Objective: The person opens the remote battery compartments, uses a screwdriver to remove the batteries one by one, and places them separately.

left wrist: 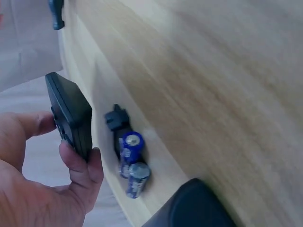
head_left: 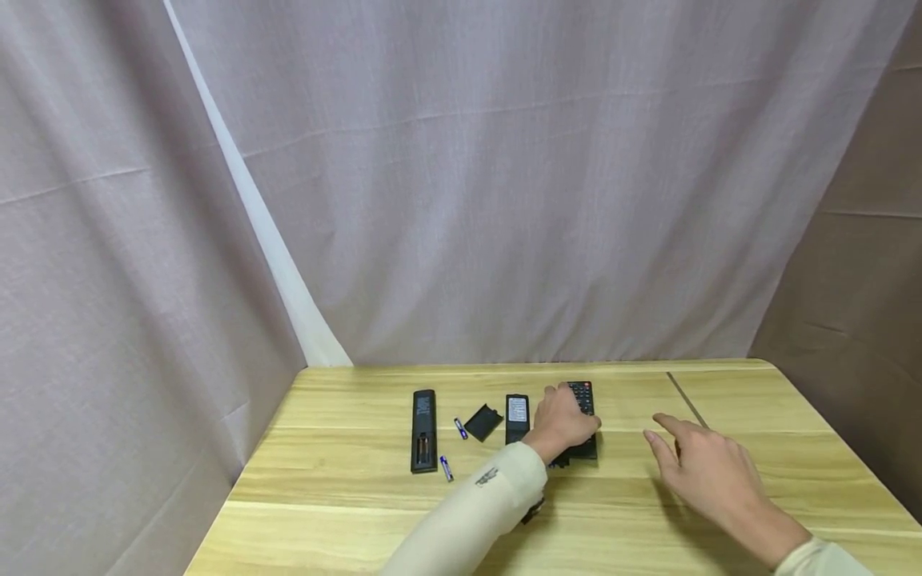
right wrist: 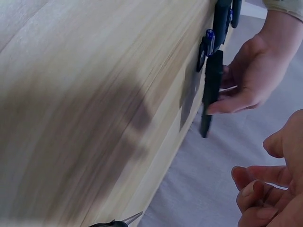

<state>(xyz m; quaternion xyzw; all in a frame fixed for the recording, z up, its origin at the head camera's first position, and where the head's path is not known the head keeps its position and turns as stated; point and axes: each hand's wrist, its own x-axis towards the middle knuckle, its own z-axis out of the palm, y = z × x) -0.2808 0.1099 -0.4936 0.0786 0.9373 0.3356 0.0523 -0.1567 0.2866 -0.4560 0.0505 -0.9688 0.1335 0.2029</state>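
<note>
My left hand (head_left: 564, 418) grips a black remote control (head_left: 585, 400), its keys facing up in the head view. The left wrist view shows the remote (left wrist: 71, 111) held above the tabletop between thumb and fingers. Beneath it lie two blue batteries (left wrist: 131, 147) and a small black cover (left wrist: 116, 118). My right hand (head_left: 709, 472) hovers over the table to the right, fingers loosely bent and holding nothing. Close to it lies a thin dark rod (head_left: 687, 400), partly hidden by the hand. A black tool with a pointed metal tip (right wrist: 133, 217) shows in the right wrist view.
On the left lies a black remote (head_left: 423, 432) with its battery compartment uncovered. Beside it are two blue batteries (head_left: 446, 468) and a black battery cover (head_left: 484, 422). Another remote (head_left: 517, 418) with a white label lies just left of my left hand. A small dark object (head_left: 533, 510) shows by the sleeve.
</note>
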